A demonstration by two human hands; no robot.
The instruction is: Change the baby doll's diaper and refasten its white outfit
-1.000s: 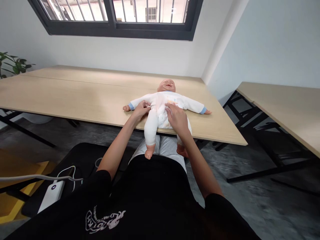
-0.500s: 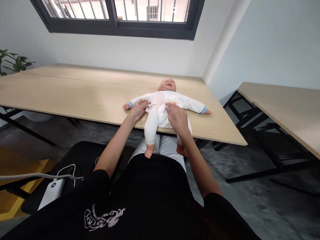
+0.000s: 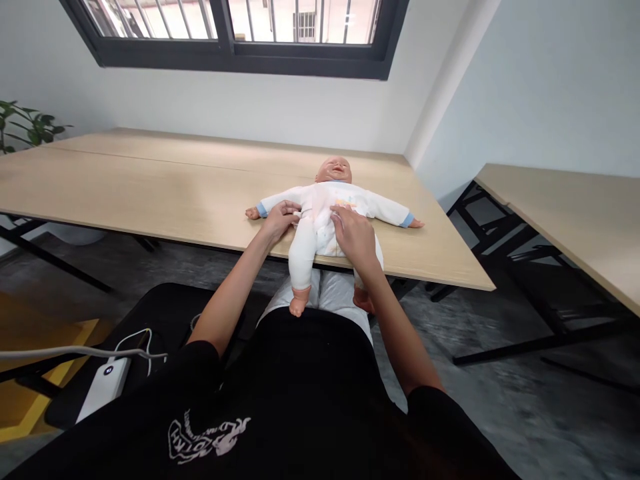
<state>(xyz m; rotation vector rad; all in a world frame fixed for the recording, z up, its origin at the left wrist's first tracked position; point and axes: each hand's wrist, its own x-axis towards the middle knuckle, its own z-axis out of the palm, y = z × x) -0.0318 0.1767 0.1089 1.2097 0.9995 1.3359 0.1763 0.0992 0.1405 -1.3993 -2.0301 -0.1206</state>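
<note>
Doll lies on desk. Left hand and right hand curl at its waist; pinching unverifiable. White device rests on chair.

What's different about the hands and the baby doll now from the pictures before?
Only a little: the left hand edged slightly left, outward from the doll, then a touch back in toward its side. Whether it took hold of or let go of anything is too small to tell. The right hand stayed at the doll's front, and the doll still lies face up on the table.
</note>
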